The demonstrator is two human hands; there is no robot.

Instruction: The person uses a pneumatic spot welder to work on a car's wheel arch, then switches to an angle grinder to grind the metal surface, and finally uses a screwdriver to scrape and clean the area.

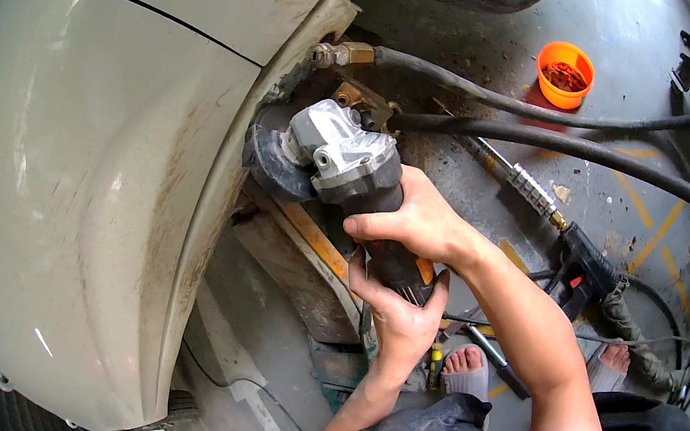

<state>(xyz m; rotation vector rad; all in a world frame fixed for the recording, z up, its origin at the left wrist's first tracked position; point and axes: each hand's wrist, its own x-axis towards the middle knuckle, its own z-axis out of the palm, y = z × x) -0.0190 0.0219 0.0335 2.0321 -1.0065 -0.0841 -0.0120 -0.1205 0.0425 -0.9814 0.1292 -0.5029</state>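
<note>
An angle grinder (345, 157) with a silver gear head and a dark body is held in both my hands. My right hand (417, 218) wraps the body just behind the gear head, thumb across it. Lower down, my left hand (394, 305) cups the rear end of the body between thumb and fingers. The grinder's black guard (276, 164) is up against the dirty lower edge of a pale car body (82, 165). Whether the disc touches metal cannot be seen. Close beyond the gear head are brass fittings (357, 55) at the car's edge.
Two thick black hoses (573, 143) run off to the right. An orange bucket (548, 85) with reddish-brown contents stands on the floor. A spray gun (585, 267) lies to the right near my sandalled feet (465, 370). Below the car is a striped metal arm (303, 254).
</note>
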